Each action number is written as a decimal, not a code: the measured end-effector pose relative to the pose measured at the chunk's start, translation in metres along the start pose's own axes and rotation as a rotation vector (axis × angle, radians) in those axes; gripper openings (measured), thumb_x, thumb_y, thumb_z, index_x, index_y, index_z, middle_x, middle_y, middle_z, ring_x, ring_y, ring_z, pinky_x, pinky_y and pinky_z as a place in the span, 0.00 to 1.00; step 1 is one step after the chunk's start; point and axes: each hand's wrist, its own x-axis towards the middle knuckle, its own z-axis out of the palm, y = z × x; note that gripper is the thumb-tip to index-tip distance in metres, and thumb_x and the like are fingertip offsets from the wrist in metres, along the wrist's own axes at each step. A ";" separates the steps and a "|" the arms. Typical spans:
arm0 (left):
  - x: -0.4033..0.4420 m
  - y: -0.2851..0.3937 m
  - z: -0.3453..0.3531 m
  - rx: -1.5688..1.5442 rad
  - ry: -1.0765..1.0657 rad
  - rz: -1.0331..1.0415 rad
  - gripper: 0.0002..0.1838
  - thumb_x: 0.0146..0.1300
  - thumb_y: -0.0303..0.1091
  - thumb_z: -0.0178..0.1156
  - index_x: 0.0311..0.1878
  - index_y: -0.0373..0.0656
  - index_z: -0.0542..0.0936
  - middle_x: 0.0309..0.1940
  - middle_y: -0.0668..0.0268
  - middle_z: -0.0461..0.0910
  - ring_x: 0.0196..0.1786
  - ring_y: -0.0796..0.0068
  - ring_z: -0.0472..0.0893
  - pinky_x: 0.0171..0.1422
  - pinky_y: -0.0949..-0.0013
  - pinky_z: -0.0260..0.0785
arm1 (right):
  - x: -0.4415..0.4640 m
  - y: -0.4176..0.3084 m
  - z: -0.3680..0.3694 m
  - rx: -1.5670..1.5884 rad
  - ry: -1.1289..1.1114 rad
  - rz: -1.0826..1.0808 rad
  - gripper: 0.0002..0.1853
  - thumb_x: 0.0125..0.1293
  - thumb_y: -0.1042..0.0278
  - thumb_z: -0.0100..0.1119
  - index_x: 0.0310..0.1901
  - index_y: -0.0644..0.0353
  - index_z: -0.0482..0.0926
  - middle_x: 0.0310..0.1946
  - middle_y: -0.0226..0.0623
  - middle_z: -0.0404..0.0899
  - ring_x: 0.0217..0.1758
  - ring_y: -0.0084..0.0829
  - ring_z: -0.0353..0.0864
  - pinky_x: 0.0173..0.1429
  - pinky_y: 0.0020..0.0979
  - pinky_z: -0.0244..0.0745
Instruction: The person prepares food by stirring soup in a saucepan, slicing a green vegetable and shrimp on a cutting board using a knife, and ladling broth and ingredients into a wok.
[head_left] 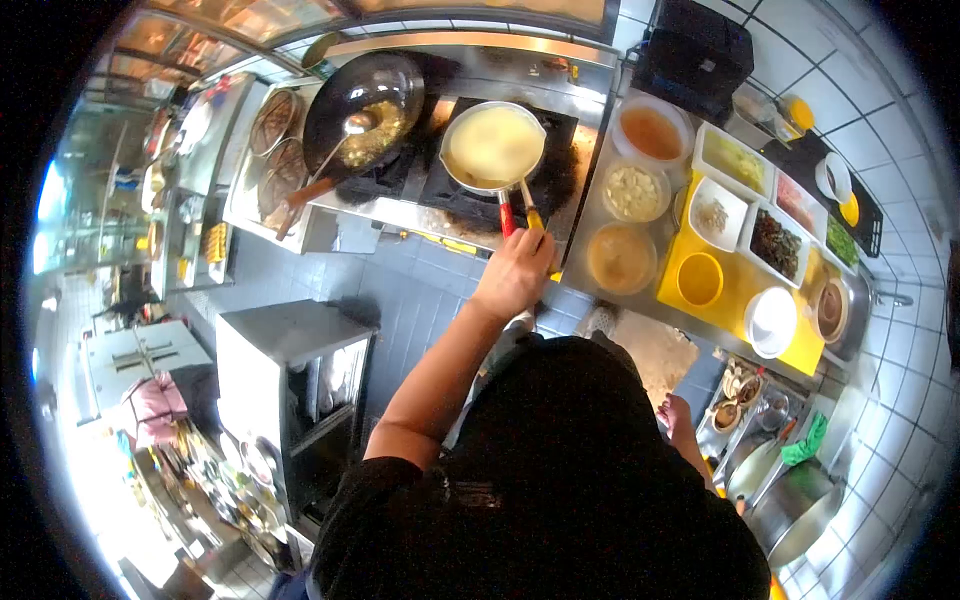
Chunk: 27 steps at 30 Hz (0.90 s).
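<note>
A saucepan [490,150] of pale yellow, creamy liquid stands on a stove burner. Its red handle [506,218] points toward me, beside a utensil with a yellow handle [535,216] whose metal shaft reaches to the pan; its working end is hidden. My left hand [515,270] is closed around the yellow handle, its fingers right at the end of the red one. Low at my right side hangs my right hand [676,413], fingers curled in, with nothing visible in them. It is nearest the floor-level shelf with pots.
A black wok [398,78] with a ladle [358,122] and chopped food sits left of the saucepan. Bowls of sauce [622,257], white ingredient containers [775,243] and a yellow cup [699,278] fill the right counter. A metal cabinet [290,330] stands behind on the left.
</note>
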 end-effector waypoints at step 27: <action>0.017 0.057 -0.012 0.072 0.342 -0.354 0.09 0.60 0.23 0.63 0.44 0.36 0.82 0.38 0.51 0.81 0.38 0.49 0.83 0.41 0.56 0.78 | -0.011 -0.071 -0.106 -0.107 0.231 0.097 0.09 0.73 0.61 0.50 0.36 0.54 0.72 0.19 0.32 0.65 0.18 0.30 0.68 0.17 0.31 0.57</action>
